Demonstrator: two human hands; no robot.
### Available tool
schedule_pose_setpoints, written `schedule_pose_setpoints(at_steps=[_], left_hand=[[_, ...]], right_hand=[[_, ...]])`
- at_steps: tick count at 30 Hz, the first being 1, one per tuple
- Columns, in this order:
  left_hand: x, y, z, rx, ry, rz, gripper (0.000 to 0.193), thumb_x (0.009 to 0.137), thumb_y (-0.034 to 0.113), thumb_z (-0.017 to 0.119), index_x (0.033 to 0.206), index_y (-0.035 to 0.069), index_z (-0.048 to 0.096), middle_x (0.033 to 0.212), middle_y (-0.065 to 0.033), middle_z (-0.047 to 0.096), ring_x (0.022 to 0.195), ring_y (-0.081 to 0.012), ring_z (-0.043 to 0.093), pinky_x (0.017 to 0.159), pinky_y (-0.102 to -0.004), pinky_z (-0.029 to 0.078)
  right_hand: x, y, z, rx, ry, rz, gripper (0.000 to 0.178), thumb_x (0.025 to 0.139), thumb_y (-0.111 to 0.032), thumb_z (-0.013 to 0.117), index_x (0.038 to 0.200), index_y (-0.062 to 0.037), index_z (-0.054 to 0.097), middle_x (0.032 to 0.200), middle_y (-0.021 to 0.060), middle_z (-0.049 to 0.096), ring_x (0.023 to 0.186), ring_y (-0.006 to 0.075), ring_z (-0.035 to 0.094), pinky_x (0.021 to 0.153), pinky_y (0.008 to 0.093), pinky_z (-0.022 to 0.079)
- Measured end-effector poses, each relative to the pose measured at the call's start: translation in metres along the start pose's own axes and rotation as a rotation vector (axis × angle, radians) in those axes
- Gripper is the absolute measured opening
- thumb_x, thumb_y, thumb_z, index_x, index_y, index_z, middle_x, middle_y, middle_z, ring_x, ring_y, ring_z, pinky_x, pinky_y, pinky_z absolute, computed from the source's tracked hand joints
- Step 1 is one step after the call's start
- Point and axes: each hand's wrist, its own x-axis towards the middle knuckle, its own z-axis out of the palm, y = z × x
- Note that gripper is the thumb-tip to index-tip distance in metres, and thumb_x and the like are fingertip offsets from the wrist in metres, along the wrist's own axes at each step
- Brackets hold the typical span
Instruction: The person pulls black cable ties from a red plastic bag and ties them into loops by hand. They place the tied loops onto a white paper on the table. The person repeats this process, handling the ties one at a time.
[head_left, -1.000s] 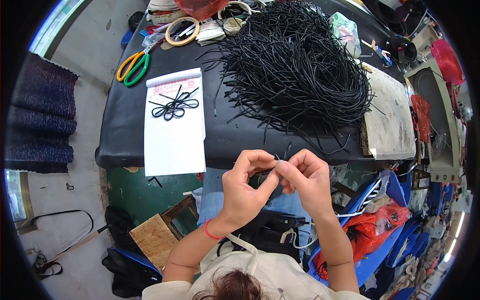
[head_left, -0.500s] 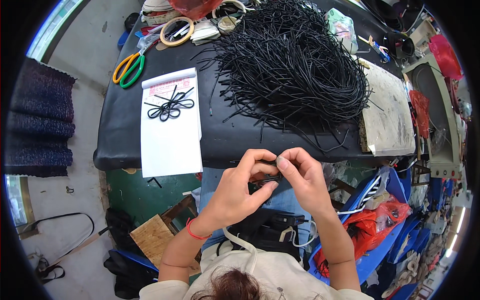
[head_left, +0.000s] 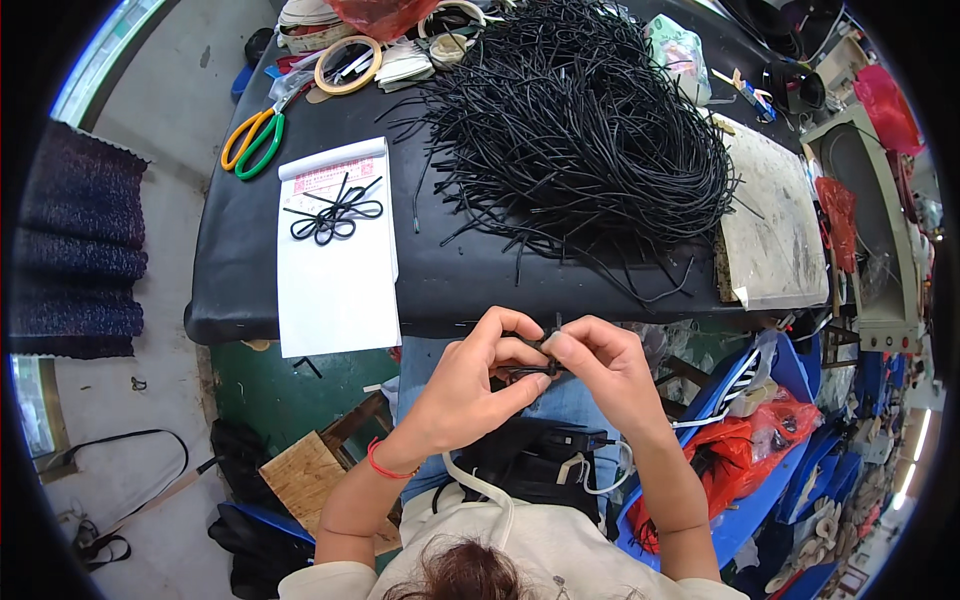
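My left hand (head_left: 478, 378) and my right hand (head_left: 606, 366) meet over my lap, just off the table's near edge. Between their fingertips is a looped black cord (head_left: 528, 371), largely covered by the fingers. The left thumb and fingers are closed on its loops; the right thumb and forefinger pinch it where a short end sticks up. A large heap of black cords (head_left: 590, 140) lies on the table beyond. To the left, a flower-like knot of black cord (head_left: 338, 218) rests on a white paper pad (head_left: 338, 300).
Scissors with orange and green handles (head_left: 254, 143) lie near a tape roll (head_left: 348, 65) at the back left. A worn pale board (head_left: 772, 225) sits at the table's right end. Below on the right, a blue bin (head_left: 735, 525) holds red plastic bags (head_left: 735, 460). A wooden stool (head_left: 308, 480) stands lower left.
My hands have come slightly lower. More of the looped cord now shows between them, and a short end pokes up between the fingertips.
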Motion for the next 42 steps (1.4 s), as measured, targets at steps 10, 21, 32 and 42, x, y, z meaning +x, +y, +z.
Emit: schedule_pose_setpoints(at_steps=[10, 21, 32, 42], left_hand=[[-0.003, -0.002, 0.007, -0.195, -0.037, -0.129, 0.013, 0.087, 0.012, 0.062, 0.092, 0.000, 0.062, 0.077, -0.0003, 0.060, 0.066, -0.0038, 0.054, 0.058, -0.0174, 0.045], [-0.008, -0.018, 0.027, -0.115, 0.095, -0.026, 0.016, 0.087, 0.009, 0.060, 0.098, -0.003, 0.062, 0.076, 0.0010, 0.060, 0.064, -0.0018, 0.049, 0.057, -0.0183, 0.042], [0.004, -0.013, 0.009, -0.284, 0.093, -0.010, 0.017, 0.089, 0.016, 0.060, 0.095, 0.000, 0.062, 0.076, 0.0010, 0.059, 0.065, -0.0024, 0.051, 0.057, -0.0181, 0.042], [0.006, -0.011, 0.030, -0.242, 0.341, -0.019, 0.022, 0.090, 0.021, 0.060, 0.089, -0.001, 0.062, 0.068, 0.0010, 0.057, 0.061, -0.0027, 0.050, 0.053, -0.0180, 0.040]], right_hand=[[0.001, 0.007, 0.008, 0.067, 0.066, -0.095, 0.022, 0.093, -0.019, 0.055, 0.079, -0.0026, 0.054, 0.070, -0.0040, 0.050, 0.065, 0.0017, 0.042, 0.057, 0.0181, 0.035], [0.013, 0.015, 0.008, 0.021, 0.325, -0.091, 0.024, 0.089, -0.016, 0.058, 0.069, -0.0035, 0.054, 0.062, -0.0054, 0.049, 0.056, 0.0002, 0.038, 0.049, 0.0184, 0.031], [0.000, 0.000, -0.003, 0.107, 0.052, 0.037, 0.016, 0.087, -0.015, 0.063, 0.091, 0.0002, 0.061, 0.078, -0.0001, 0.059, 0.071, 0.0033, 0.051, 0.062, 0.0176, 0.041], [-0.007, 0.013, 0.021, -0.058, 0.220, -0.224, 0.012, 0.089, -0.009, 0.058, 0.098, 0.0000, 0.058, 0.082, -0.0006, 0.057, 0.073, 0.0028, 0.049, 0.063, 0.0174, 0.040]])
